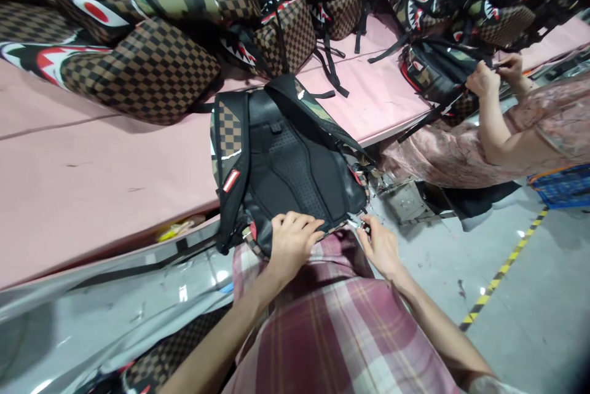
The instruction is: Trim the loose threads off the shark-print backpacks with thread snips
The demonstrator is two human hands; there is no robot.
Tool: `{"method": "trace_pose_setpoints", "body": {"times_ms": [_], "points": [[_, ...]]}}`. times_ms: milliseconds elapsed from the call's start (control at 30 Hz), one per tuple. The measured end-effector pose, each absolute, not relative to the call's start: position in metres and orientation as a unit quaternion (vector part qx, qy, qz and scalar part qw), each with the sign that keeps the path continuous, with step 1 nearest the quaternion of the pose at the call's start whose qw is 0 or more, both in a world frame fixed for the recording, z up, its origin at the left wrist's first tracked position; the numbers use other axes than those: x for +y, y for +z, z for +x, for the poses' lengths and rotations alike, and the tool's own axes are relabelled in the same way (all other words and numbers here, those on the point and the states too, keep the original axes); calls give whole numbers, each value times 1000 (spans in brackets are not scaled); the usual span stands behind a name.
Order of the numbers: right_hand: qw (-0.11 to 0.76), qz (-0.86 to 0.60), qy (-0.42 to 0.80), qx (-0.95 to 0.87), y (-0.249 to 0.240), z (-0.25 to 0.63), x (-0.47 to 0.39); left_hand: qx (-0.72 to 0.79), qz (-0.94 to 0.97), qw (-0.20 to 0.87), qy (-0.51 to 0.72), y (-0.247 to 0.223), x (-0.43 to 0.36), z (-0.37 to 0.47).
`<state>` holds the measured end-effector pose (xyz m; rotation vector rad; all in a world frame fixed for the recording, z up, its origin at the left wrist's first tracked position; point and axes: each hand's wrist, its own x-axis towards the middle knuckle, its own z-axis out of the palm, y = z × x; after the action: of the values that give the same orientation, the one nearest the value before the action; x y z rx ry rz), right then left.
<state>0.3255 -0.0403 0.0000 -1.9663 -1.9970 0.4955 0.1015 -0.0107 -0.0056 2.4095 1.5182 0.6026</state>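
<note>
A black backpack (295,160) with brown checked and camouflage panels lies with its padded back and shoulder straps facing up. It rests partly on the pink table edge and partly against my lap. My left hand (291,241) grips its near bottom edge, fingers bent over the black panel and the thumb side hidden. At the bottom right corner, my right hand (380,245) is closed around small silver thread snips (355,222). Their tips are close to the bag's edge seam; whether they touch it is hard to tell.
Checked backpacks with shark-mouth prints (142,68) crowd the back of the pink table (115,179). On the right, a co-worker's hands (486,80) work at another backpack (428,74). A blue crate (562,186) and yellow-black floor tape (504,268) are beyond. Plastic-wrapped bags lie low left.
</note>
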Motion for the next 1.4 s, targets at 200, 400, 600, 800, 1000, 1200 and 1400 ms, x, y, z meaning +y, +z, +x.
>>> {"method": "trace_pose_setpoints", "body": {"times_ms": [200,400,600,800,1000,1200,1400], "points": [[222,-616,234,-719,-1,315,-44,474,848,162,172,-10,8,121],[227,-594,206,-744,-7,307,-40,495,842,108,184,-12,1,128],[211,-592,188,-755,-4,304,-37,489,847,88,188,-16,-2,131],[211,-582,182,-764,-2,307,-36,494,848,94,168,-13,-8,134],[357,-669,312,-572,-12,343,-19,427,835,325,120,18,0,115],[440,-670,395,-448,-27,344,-1,587,745,251,193,-1,37,124],[463,-728,344,-371,-50,363,3,294,733,588,175,25,-10,98]]}}
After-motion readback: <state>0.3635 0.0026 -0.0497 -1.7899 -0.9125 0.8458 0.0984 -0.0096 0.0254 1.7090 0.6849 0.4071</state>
